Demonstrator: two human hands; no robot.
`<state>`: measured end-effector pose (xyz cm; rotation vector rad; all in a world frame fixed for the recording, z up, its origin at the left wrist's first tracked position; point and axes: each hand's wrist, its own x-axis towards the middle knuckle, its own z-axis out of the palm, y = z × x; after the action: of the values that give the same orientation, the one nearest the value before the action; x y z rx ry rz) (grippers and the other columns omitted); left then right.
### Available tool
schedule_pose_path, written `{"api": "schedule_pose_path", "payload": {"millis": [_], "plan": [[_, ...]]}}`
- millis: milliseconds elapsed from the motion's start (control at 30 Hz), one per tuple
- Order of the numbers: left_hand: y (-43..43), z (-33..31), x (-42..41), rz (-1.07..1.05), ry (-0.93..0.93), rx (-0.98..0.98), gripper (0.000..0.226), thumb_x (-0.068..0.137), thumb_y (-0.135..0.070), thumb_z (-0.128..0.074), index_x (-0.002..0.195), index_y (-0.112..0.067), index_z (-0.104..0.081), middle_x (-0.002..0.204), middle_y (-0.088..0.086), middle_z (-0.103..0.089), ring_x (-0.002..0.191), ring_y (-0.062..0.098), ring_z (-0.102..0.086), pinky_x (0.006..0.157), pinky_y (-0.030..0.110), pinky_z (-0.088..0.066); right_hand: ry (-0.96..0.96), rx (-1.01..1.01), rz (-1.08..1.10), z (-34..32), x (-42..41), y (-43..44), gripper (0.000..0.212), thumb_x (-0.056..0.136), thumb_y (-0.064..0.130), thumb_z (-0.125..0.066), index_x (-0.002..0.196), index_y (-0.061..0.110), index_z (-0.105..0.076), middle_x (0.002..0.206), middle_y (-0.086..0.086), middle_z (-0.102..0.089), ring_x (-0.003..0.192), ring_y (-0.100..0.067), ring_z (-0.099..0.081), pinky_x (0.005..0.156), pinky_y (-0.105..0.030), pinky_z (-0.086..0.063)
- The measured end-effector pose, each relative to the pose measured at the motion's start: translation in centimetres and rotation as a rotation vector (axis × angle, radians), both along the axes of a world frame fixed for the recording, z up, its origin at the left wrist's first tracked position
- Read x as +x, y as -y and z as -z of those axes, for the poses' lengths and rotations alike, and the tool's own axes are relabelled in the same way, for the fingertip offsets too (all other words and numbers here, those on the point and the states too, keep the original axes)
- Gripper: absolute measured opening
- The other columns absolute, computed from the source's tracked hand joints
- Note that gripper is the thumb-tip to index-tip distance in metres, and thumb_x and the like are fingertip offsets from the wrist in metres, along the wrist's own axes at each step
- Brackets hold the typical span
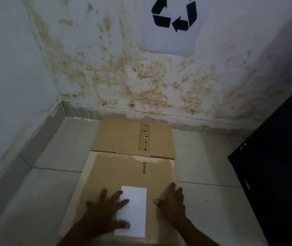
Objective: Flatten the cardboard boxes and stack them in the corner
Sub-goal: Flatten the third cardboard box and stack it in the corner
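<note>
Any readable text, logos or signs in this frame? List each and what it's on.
"PICO", with a round logo mark: top flattened box, under both hands.
Recycling symbol, no words: paper sheet on the wall.
Column of handling pictograms: far flattened box; too small to read.
White label under the left hand: looks blank.

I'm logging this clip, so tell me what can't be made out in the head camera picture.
- Flattened brown cardboard box: near edge cut off by the bottom edge; how many layers lie stacked is unclear.
- White rectangular label: no print readable, partly covered by the left hand.
- Small handling symbols: too small.
- Black recycling sign: cropped at the top.
- Right hand: its underside hidden.
</note>
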<state>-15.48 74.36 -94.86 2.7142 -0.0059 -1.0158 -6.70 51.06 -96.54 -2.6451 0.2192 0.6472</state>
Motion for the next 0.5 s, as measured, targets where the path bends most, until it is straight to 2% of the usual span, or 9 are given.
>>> {"api": "schedule_pose_path", "payload": {"millis": [33,100,200,267,300,333,367,433,500], "plan": [[-0.4,-0.5,0.0,-0.059,0.055,-0.021,0.083,0.084,-0.082,-0.040,0.152,-0.054,-0.002,0.166,-0.015,0.005,0.154,0.028,0.007,0.118,0.064,-0.014,-0.023,-0.009,0.004,-0.2,0.3,-0.4,0.103,0.083,0.046,-0.068,0.149,0.011,0.003,0.156,-0.021,0.001,0.142,-0.038,-0.014,0.111,-0.053,-0.027],[-1.3,-1.2,0.1,-0.141,0.176,-0.016,0.053,0.099,-0.055,-0.033,0.148,-0.050,-0.014,0.167,-0.010,-0.003,0.154,0.020,-0.004,0.121,0.051,-0.024,-0.080,-0.047,-0.006,-1.0,0.9,-0.8,0.105,0.081,0.046,-0.070,0.148,0.008,0.002,0.153,-0.025,-0.004,0.139,-0.041,-0.021,0.109,-0.054,-0.031],[-2.9,-1.1,1.0,-0.217,0.175,0.072,0.055,0.104,-0.047,-0.033,0.155,-0.038,-0.017,0.167,-0.004,-0.002,0.153,0.030,-0.005,0.117,0.060,-0.020,-0.205,-0.080,-0.141,-1.3,3.5,0.3,0.111,0.069,0.066,-0.070,0.146,0.005,-0.020,0.147,-0.024,-0.028,0.130,-0.041,-0.038,0.104,-0.047,-0.037],[-4.0,-1.7,1.9,-0.267,0.161,0.081,0.059,0.104,-0.048,-0.034,0.157,-0.034,-0.012,0.167,0.001,-0.001,0.152,0.034,-0.005,0.116,0.064,-0.020,-0.237,-0.114,-0.279,2.6,7.4,2.7,0.149,0.033,0.101,-0.049,0.146,0.005,-0.031,0.145,-0.019,-0.039,0.129,-0.034,-0.044,0.105,-0.041,-0.040],[-4.5,-1.8,2.3,-0.296,0.158,0.081,0.062,0.103,-0.049,-0.034,0.158,-0.033,-0.009,0.167,0.003,0.000,0.152,0.036,-0.005,0.115,0.065,-0.020,-0.244,-0.152,-0.364,2.9,8.5,3.1,0.161,0.020,0.106,-0.036,0.146,0.006,-0.032,0.144,-0.015,-0.043,0.127,-0.029,-0.047,0.104,-0.037,-0.042],[-4.9,-2.0,2.7,-0.324,0.160,0.086,0.065,0.103,-0.051,-0.033,0.158,-0.032,-0.005,0.167,0.006,0.003,0.152,0.038,-0.004,0.114,0.066,-0.021,-0.246,-0.162,-0.381,1.5,8.9,2.9,0.159,0.022,0.106,-0.037,0.145,0.006,-0.032,0.143,-0.013,-0.045,0.125,-0.025,-0.049,0.103,-0.034,-0.044],[-5.3,-1.9,3.2,-0.357,0.167,0.096,0.068,0.103,-0.052,-0.033,0.159,-0.029,-0.001,0.167,0.009,0.005,0.151,0.040,-0.005,0.114,0.067,-0.022,-0.262,-0.120,-0.332,-1.3,8.7,2.3,0.145,0.038,0.100,-0.050,0.146,0.005,-0.029,0.144,-0.013,-0.044,0.125,-0.024,-0.049,0.102,-0.032,-0.045],[-6.0,-1.8,4.1,-0.465,0.183,0.109,0.076,0.102,-0.055,-0.034,0.159,-0.024,0.005,0.166,0.015,0.006,0.150,0.043,-0.008,0.113,0.067,-0.025,-0.230,-0.040,-0.213,-6.1,7.2,0.8,0.112,0.077,0.063,-0.068,0.149,-0.002,-0.012,0.148,-0.017,-0.038,0.131,-0.028,-0.045,0.102,-0.032,-0.043],[-6.7,-1.0,5.2,-0.634,0.203,0.044,0.088,0.098,-0.059,-0.043,0.158,-0.016,0.006,0.164,0.022,-0.001,0.148,0.044,-0.017,0.111,0.064,-0.030,-0.170,0.020,-0.122,-5.7,7.2,0.9,0.105,0.083,0.050,-0.069,0.147,-0.003,-0.005,0.149,-0.020,-0.036,0.131,-0.033,-0.044,0.102,-0.037,-0.043]]}}
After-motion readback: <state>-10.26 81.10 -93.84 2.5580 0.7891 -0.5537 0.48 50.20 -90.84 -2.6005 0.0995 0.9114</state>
